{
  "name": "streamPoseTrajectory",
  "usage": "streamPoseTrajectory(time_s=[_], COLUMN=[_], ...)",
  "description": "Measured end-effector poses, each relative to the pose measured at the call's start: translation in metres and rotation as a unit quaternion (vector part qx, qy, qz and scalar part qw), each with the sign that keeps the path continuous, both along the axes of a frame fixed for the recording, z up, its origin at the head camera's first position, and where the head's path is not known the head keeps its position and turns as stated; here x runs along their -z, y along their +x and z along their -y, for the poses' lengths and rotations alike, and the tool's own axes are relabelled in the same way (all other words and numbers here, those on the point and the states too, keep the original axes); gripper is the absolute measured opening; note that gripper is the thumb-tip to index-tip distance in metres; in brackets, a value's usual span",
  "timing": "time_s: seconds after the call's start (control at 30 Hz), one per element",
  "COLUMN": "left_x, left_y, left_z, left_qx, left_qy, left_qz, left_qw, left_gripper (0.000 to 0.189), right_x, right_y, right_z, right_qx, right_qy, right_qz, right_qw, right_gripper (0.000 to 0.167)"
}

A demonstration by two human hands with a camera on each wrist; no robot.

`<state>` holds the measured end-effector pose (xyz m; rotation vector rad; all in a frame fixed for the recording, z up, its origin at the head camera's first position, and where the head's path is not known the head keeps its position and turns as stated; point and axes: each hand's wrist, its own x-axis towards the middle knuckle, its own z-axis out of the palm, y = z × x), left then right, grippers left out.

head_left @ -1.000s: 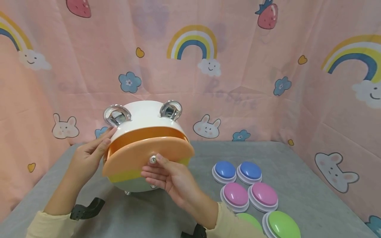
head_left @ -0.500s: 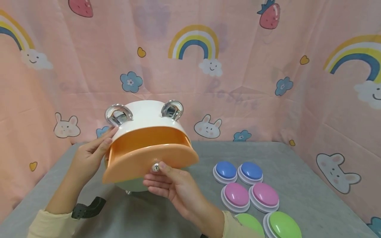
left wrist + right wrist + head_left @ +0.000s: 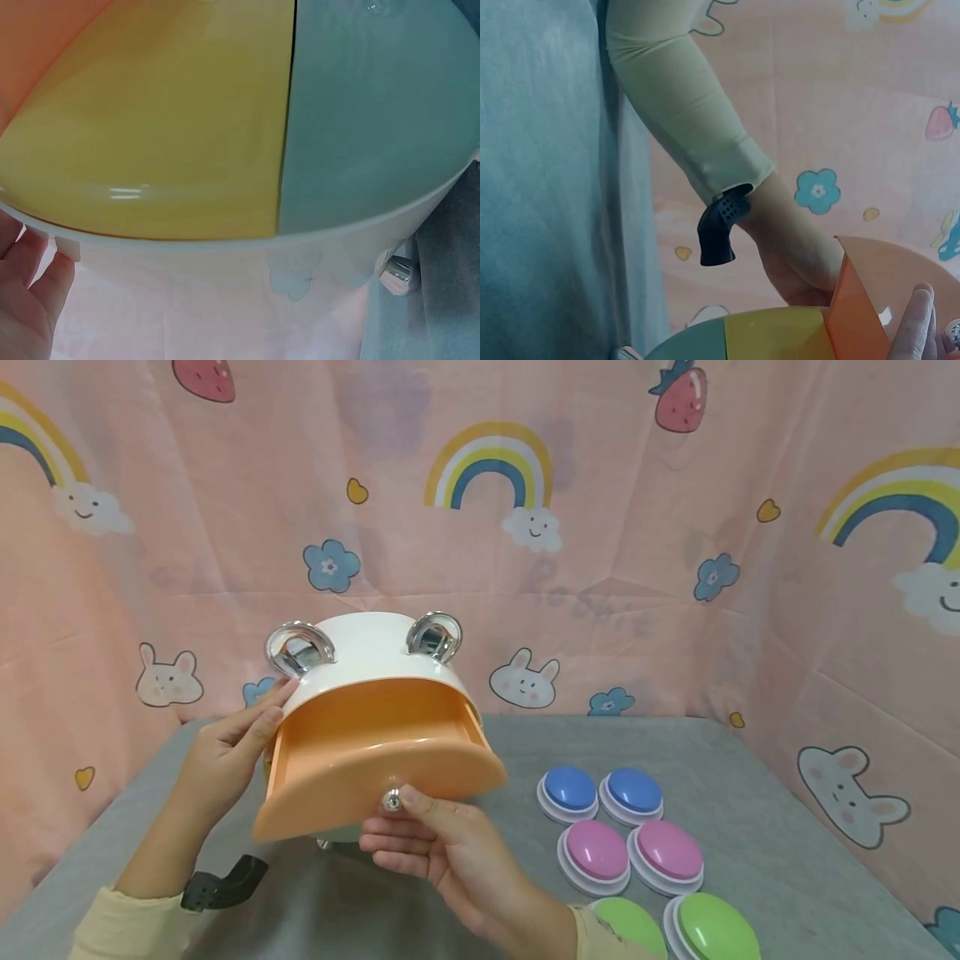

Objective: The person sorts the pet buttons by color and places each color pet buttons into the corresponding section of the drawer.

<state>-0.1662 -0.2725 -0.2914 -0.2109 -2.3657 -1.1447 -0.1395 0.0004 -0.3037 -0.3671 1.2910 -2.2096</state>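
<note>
A small white toy chest (image 3: 367,642) with two silver ear-like rings on top stands left of centre in the head view. Its top orange drawer (image 3: 330,797) is pulled well out, and the inside that shows holds nothing. My right hand (image 3: 461,852) pinches the drawer's round silver knob (image 3: 392,800) between thumb and fingers. Against the chest's left side rest the fairly straight fingers of my left hand (image 3: 225,756). Below the orange drawer, in the left wrist view, a yellow drawer (image 3: 157,135) and a grey-green drawer (image 3: 367,135) are closed.
Two blue push buttons (image 3: 570,788), two pink ones (image 3: 596,850) and two green ones (image 3: 716,927) sit in pairs to the right on the grey tabletop (image 3: 765,827). A pink patterned cloth (image 3: 615,468) hangs behind and at the sides.
The orange drawer has slid farther out toward me, with my right hand on its knob moving nearer and lower. My left hand has stayed at the chest's side.
</note>
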Motion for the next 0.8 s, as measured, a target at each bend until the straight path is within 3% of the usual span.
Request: streamPoseTrajectory(time_s=[0.27, 0.8], left_x=[0.0, 0.0], left_y=[0.0, 0.001], left_z=[0.001, 0.0], left_qx=[-0.005, 0.002], left_qy=[-0.007, -0.001], left_qz=[0.012, -0.002], left_qw=[0.9999, 1.0], left_gripper=[0.039, 0.039], right_x=[0.001, 0.008], right_y=[0.005, 0.014], right_z=[-0.002, -0.012], right_qx=[0.0, -0.02], right_qy=[0.002, -0.006], right_qz=[0.003, 0.012], right_qw=[1.0, 0.9997], right_gripper=[0.036, 0.034])
